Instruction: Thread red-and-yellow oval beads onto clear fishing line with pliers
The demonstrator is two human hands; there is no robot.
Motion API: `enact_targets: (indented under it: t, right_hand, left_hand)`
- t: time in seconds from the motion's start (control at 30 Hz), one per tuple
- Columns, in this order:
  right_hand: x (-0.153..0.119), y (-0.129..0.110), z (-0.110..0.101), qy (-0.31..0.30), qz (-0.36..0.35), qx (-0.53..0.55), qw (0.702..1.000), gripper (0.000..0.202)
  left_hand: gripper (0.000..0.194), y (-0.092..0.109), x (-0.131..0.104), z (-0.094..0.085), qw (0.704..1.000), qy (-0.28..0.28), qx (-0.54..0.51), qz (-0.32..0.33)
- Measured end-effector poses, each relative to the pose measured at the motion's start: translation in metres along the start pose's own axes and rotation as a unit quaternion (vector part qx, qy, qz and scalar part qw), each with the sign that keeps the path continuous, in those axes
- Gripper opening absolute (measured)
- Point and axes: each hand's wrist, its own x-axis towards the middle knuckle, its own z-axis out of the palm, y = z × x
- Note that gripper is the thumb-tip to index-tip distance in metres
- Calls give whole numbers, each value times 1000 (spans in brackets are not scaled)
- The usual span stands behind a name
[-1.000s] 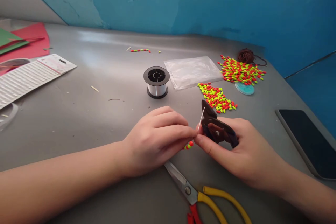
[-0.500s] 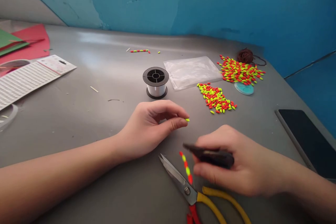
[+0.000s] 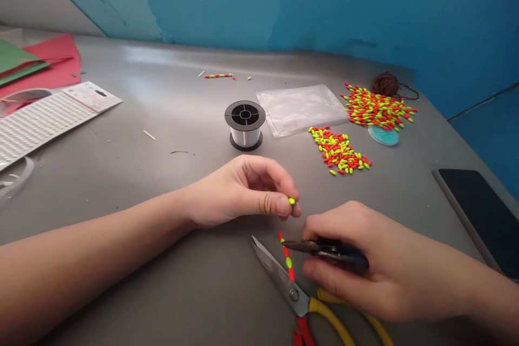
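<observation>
Grey tabletop [image 3: 101,173] (scraps [image 3: 150,135] about), blue wall [image 3: 227,5] behind; your left hand [image 3: 243,190] pinches yellow-green bead [image 3: 292,201], your right hand [image 3: 377,259] grips dark pliers [image 3: 334,251].

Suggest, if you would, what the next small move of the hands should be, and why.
I would probably lay down the dark hand tool to free the right hand: its fingers are wrapped around that tool, while the left hand pinches a yellow-green bead, and a short row of beads by the scissors might need steadying.
</observation>
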Motion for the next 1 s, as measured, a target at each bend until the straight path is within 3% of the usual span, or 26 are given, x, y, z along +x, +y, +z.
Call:
enact_targets:
  t: [0.1, 0.2, 0.3, 0.47, 0.7, 1.0]
  right_hand:
    - [0, 6, 1, 92, -50, -135, 985, 20]
    - [2, 18, -1, 192, -94, -267, 940, 15]
    - [4, 31, -5, 250, -92, -366, 892, 18]
    - [9, 48, -10, 257, -65, -462, 846, 27]
    - [11, 55, -11, 243, -48, -495, 833, 29]
    - [14, 50, -7, 287, -55, -533, 794, 24]
  left_hand:
    - [8, -3, 2, 0, 999, 43, -21, 22]
    - [11, -6, 3, 1, 994, 95, -30, 50]
    - [15, -7, 4, 2, 987, 144, -29, 57]
    - [16, -6, 5, 3, 983, 166, -30, 72]
    - [19, -6, 5, 5, 984, 166, -21, 61]
    - [22, -5, 5, 5, 982, 180, -4, 63]
